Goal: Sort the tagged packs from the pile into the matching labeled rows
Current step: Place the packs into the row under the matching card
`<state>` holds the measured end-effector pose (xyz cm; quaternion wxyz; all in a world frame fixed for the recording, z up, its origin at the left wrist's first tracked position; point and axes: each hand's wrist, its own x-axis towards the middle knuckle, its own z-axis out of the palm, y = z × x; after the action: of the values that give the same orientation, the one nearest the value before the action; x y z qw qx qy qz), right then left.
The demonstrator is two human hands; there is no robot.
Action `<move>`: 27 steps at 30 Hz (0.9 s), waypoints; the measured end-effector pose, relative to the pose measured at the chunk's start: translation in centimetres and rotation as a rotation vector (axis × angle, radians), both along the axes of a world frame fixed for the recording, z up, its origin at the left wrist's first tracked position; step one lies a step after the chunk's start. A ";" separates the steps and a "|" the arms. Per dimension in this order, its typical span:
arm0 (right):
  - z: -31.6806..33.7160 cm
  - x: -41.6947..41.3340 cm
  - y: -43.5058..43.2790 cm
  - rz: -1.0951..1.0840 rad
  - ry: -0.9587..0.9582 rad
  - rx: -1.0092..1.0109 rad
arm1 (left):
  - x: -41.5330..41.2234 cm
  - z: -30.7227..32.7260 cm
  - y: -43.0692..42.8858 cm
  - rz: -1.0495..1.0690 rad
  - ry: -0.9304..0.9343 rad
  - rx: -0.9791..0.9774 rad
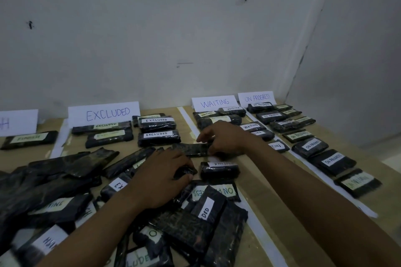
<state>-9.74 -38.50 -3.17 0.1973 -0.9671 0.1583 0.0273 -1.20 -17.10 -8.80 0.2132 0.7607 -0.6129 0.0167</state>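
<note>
A pile of dark wrapped packs (pixel 65 191) with paper tags covers the near left of the table. My left hand (pixel 160 171) lies on the pile, its fingers curled round a small dark pack (pixel 185 172). My right hand (pixel 223 138) reaches further back and pinches the right end of a dark pack (pixel 191 149) whose tag is hidden. Standing cards read EXCLUDED (pixel 106 114), WAITING (pixel 213 103) and ON PROGRESS (pixel 257 98), each with tagged packs lined up in front. A tagged pack (pixel 219 170) lies just right of my left hand.
White tape strips (pixel 188 121) divide the wooden table (pixel 271 212) into rows. A partly seen card (pixel 17 122) at far left heads a row holding a FINISH pack (pixel 29 139). White walls close in behind and on the right.
</note>
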 end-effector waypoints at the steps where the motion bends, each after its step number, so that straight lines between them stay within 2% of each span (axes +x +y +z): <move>1: 0.0 0.8 0.3 0.030 0.054 -0.074 | 0.0 0.0 0.1 0.001 0.005 -0.001; 4: -0.6 2.7 0.7 0.070 0.161 -0.234 | -0.1 0.0 0.1 0.003 0.003 0.007; 6: -0.8 3.2 0.6 0.074 0.138 -0.212 | 0.0 -0.1 0.2 0.013 -0.010 0.013; 10: -0.8 2.9 0.5 0.048 -0.050 0.006 | 0.0 0.2 0.2 0.030 -0.057 0.020; 15: -1.2 2.4 0.3 -0.042 -0.261 0.171 | -0.1 0.2 0.2 0.036 -0.053 0.012; 19: -0.9 2.3 0.3 -0.206 -0.444 0.456 | 0.0 0.1 0.3 0.032 -0.007 0.016; 22: -0.6 1.9 0.2 -0.243 -0.476 0.602 | -0.1 0.1 0.3 0.032 -0.011 0.008; 27: -0.3 0.8 0.4 -0.274 -0.521 0.705 | -0.1 0.1 0.2 0.029 -0.012 0.012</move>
<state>-8.92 -38.08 -3.50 0.5493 -0.7858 0.2108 -0.1907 -1.31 -16.89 -8.70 0.2045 0.7705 -0.6034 0.0208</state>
